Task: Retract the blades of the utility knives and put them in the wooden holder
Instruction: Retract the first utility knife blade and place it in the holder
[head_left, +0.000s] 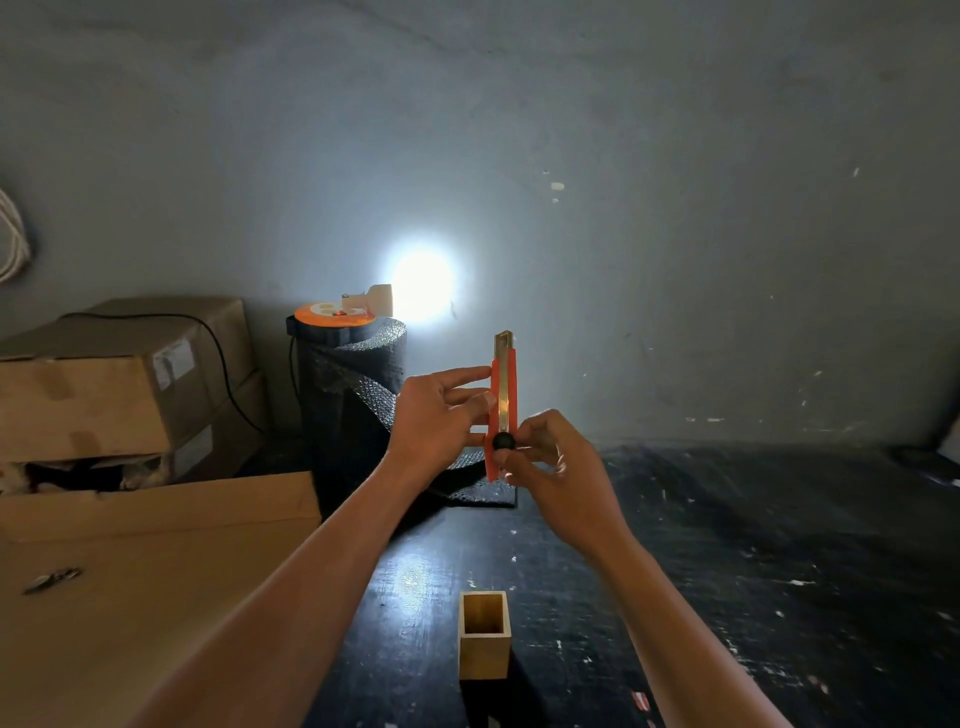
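Observation:
An orange utility knife (505, 384) stands upright in the air between both hands, a short piece of blade showing above its top end. My left hand (439, 415) grips the knife's body from the left with its fingertips. My right hand (550, 457) holds the lower end, thumb and fingers around the knife's black round knob. The square wooden holder (484, 654) stands open-topped on the dark table, below and nearer than the hands, and looks empty.
Flat cardboard (156, 571) lies at the left, with a small metal object (52, 579) on it. Stacked cardboard boxes (119, 384) stand behind. A dark bubble-wrap roll (353, 405) carries an orange-topped lamp (337, 312) shining at the wall. The black, paint-flecked table (753, 545) extends right.

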